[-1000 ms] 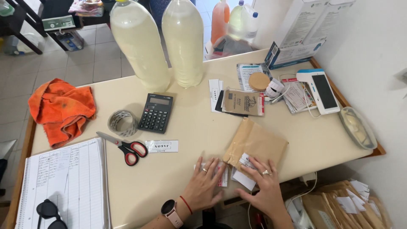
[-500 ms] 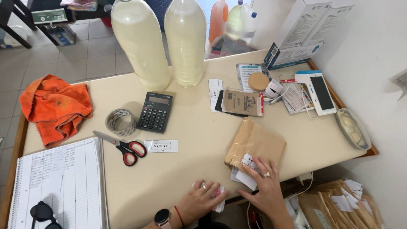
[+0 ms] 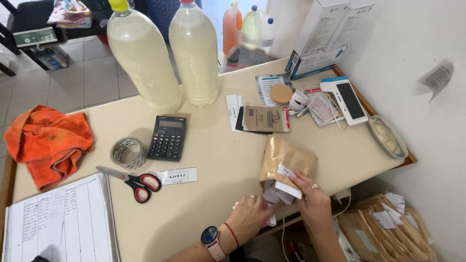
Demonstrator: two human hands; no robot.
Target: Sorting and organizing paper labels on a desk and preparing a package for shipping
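Brown paper bag [image 3: 286,157] is lying on the beige table [image 3: 218,160] near its front edge, right of centre, w/ its open end facing the person. Right hand [image 3: 313,204] is resting at that end: fingers [image 3: 302,183] are pinching a small white slip [image 3: 287,188] against the bag's mouth, thumb underneath, ring showing on one finger. Left hand [image 3: 252,216] is sitting just left of it, fingers curled and reaching under the bag's near corner, touching more white slips [image 3: 272,194] bunched there; can't tell if it's actually clamping them. A smartwatch and red cord are sitting on that wrist.

Bag itself: crinkled, shiny kraft-brown, roughly rectangular, lying flat but puffed a bit, tilted so far end is pointing up-right. A small white label is sticking to its near face.

Around it: red-handled scissors [image 3: 133,180] and a white label strip [image 3: 177,176] are lying to the left, well apart from the hands. Black calculator [image 3: 167,138] and a tape roll [image 3: 127,153] are sitting further back-left. Two big plastic bottles [image 3: 165,58] of cloudy pale liquid are standing at the far edge. Orange cloth [image 3: 48,143] is bunched at far left, a ruled ledger [image 3: 58,223] below it. A flat cardboard packet [image 3: 266,118] is lying behind the bag.
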